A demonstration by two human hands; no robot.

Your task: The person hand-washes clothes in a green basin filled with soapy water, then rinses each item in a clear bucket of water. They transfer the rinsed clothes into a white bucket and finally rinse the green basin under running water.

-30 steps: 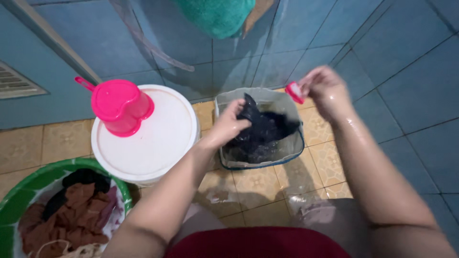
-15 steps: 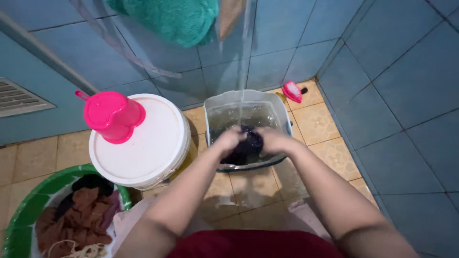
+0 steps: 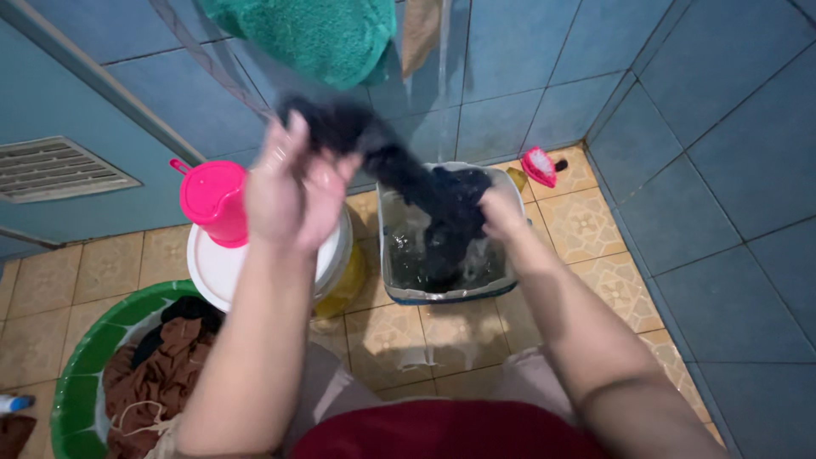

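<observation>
A second ago both hands kneaded the dark wet cloth inside the clear plastic tub; now the left hand grips one end, lifted above the tub, while the right hand clutches its lower part over the water.

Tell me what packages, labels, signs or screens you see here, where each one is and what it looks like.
No labels, signs or screens show.
Small bottle or tube: far left edge on the floor tiles, white with a blue end, mostly cut off; possibly a package, too little shows to tell.
</observation>
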